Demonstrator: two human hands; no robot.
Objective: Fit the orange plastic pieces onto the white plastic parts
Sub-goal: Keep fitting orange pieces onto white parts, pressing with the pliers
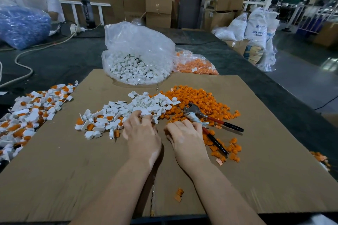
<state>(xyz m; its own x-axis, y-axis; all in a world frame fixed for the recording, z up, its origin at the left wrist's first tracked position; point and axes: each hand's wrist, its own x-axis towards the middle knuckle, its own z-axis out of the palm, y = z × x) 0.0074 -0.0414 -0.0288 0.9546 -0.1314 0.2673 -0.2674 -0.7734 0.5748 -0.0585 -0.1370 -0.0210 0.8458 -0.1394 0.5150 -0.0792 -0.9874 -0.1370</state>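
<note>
Left hand (pixel 141 133) fingers curled into white parts (pixel 139 106); right hand (pixel 184 137) grip unclear; sack (pixel 256 25) reads "ABS RESIN".

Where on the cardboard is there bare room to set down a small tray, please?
Bare cardboard lies left of the left hand, below the white parts and right of the assembled heap. Another patch lies far right, beyond the pliers. The middle is crowded with orange pieces.
</note>
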